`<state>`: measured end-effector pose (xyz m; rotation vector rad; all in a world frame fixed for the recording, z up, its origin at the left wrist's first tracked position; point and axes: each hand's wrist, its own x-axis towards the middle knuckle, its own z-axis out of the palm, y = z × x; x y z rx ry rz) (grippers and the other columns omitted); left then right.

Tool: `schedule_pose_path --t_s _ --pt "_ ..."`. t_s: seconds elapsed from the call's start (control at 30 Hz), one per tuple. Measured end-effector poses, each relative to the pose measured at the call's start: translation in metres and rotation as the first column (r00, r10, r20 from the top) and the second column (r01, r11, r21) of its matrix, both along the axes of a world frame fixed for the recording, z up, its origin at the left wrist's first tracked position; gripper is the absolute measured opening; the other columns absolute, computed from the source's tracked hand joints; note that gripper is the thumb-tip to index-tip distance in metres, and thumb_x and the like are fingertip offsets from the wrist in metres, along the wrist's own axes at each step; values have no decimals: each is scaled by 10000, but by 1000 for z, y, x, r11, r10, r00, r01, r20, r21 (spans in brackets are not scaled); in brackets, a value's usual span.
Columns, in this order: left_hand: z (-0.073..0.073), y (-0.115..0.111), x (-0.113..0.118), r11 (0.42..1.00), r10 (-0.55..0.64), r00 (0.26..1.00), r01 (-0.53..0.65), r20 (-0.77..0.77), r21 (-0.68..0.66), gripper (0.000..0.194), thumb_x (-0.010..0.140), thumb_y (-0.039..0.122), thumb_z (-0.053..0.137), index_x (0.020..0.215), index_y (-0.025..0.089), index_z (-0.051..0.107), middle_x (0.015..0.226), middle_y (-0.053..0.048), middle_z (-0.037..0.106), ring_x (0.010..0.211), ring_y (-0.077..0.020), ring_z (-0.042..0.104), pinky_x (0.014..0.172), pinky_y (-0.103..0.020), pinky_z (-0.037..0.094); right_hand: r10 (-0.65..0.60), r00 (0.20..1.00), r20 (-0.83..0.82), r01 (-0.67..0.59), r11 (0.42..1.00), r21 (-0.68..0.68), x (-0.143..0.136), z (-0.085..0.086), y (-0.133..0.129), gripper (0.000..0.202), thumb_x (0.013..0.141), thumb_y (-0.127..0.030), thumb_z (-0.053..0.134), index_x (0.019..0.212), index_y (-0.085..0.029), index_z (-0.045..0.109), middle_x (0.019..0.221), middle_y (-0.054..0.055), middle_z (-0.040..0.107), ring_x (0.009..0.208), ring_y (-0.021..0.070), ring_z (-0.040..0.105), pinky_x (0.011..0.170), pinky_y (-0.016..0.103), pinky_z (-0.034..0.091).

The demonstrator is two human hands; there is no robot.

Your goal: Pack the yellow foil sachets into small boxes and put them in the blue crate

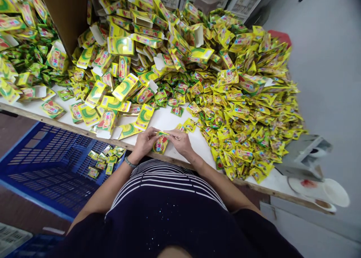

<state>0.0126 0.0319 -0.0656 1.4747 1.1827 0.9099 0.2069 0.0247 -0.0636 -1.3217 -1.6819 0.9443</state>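
Observation:
Between both hands, at the table's front edge, is a small green and yellow box (160, 143) with red fruit printed on it. My left hand (146, 140) pinches its upper left side. My right hand (179, 140) has its fingers closed on the upper right corner. Left of the hands lie yellow and green boxes (106, 121), some with white flaps open. A large heap of small yellow sachets (239, 119) spreads to the right, and a few sachets (189, 125) lie just beyond my right hand.
A blue crate (64, 149) holding several boxes stands below the table at left. A cardboard divider (63, 15) rises at the back left. On the right end of the white table (201, 145) are a grey holder (301, 156) and a white plate (299, 185).

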Motion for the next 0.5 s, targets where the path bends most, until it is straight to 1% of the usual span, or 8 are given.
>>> schedule_pose_path --t_s 0.07,0.13,0.23,0.3,0.37,0.43,0.47,0.5 --pt "3 -1 0 1000 0 1000 0 -8 9 275 866 415 677 1031 197 650 656 31 581 602 -122 518 578 -228 382 -59 996 65 51 992 115 -4 -4 -6 239 928 -327 613 1060 -237 791 1021 80 790 955 243 694 919 419 535" --pt "5 -1 -1 1000 -15 1000 15 -10 7 297 877 406 664 1086 196 642 654 38 564 593 -119 501 570 -226 372 -93 988 124 68 979 194 -6 -7 -10 253 952 -315 578 1080 -233 781 1057 88 782 998 254 681 956 445 520" --pt "4 0 0 999 -46 999 46 -23 5 292 886 390 646 1107 198 648 644 44 544 581 -116 477 563 -226 367 -75 981 178 31 971 237 -10 -4 -11 273 980 -322 536 1088 -229 768 1058 95 777 998 256 670 953 450 518" --pt "2 1 2 999 -36 999 37 -37 19 253 879 387 645 1044 197 673 656 35 558 596 -121 492 579 -231 388 -54 977 209 0 968 250 -14 2 -11 277 990 -324 518 1086 -227 759 1052 95 772 995 249 665 945 434 519" --pt "5 2 3 999 -4 999 7 -48 50 217 871 378 635 974 196 691 703 11 612 645 -138 544 625 -244 434 -23 970 241 -45 961 273 -17 10 -10 282 999 -325 503 1082 -216 749 1051 99 767 997 243 661 944 420 514" --pt "19 0 -3 995 44 994 -34 -102 97 212 874 374 609 957 205 706 765 -13 671 698 -160 593 678 -265 470 17 967 256 -92 954 286 -15 16 -8 279 1002 -336 501 1089 -210 735 1065 101 759 1005 239 660 948 411 507" --pt "30 -2 -11 990 79 982 -57 -169 127 221 878 378 593 965 215 714 789 -21 691 708 -169 607 692 -276 479 15 967 254 -90 954 287 -10 17 -7 275 1001 -345 505 1087 -210 729 1068 102 756 1005 238 661 950 411 503" --pt "44 -4 -23 983 126 956 -85 -266 160 238 882 387 578 984 228 722 804 -28 707 706 -177 616 694 -288 482 -14 967 254 -59 958 279 -4 18 -4 270 1001 -352 505 1077 -212 724 1063 104 754 1001 240 660 949 412 498"
